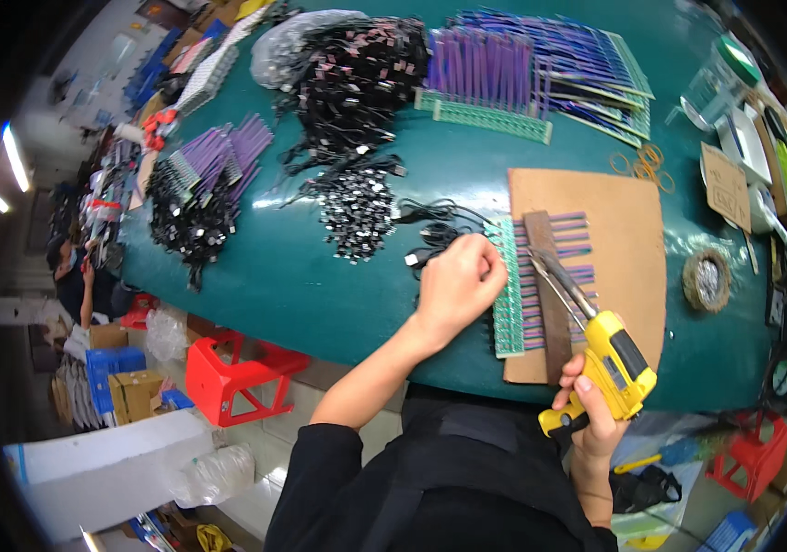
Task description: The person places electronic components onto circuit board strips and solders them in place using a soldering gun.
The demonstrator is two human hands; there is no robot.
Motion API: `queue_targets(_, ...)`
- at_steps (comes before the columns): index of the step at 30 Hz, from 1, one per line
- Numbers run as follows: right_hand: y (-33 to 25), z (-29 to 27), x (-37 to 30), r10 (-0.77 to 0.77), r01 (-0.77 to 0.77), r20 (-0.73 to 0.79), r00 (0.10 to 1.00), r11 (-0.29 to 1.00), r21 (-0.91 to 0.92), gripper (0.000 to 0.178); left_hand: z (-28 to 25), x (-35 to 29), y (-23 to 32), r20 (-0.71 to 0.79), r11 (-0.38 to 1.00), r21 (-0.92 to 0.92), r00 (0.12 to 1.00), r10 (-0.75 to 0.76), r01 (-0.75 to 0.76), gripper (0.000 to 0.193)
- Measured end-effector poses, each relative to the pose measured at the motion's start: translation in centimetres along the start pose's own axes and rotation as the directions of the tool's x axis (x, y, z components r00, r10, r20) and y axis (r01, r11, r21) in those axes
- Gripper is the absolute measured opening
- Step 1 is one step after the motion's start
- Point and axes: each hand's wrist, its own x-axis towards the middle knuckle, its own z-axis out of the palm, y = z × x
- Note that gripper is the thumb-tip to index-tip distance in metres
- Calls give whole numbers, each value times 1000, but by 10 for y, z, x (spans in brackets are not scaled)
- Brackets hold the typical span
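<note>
Green board strip [508,322] between both hands [460,287] [593,405], nearer the left.

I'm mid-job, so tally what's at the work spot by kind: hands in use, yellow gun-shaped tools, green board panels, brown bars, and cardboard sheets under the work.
Hands: 2 (left hand, right hand)
Yellow gun-shaped tool: 1
Green board panel: 1
Brown bar: 1
Cardboard sheet: 1
Total: 6
</note>
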Motion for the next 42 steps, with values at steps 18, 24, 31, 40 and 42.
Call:
queue_targets(18,3,-5,1,-57,64,-53,997,989,130,41,-84,95,-95,-120,815,579,989,92,-6,20)
queue_targets(24,2,-9,3,-51,60,-73,996,991,123,41,-92,109,-74,-322,968,217,928,189,-122,12)
queue_targets(31,-4,2,9,-155,176,-111,982,961,213,41,-71,78,7,240,169,-967,906,349,191,19)
queue_targets(40,-13,8,12,-250,274,-212,945,958,90,55,-21,17,44,665,666,-706,548,508,241,40)
queue_targets(42,-11,10,9,-384,397,-186,904,917,40,50,-23,17,43,661,699,-684,585,471,210,25)
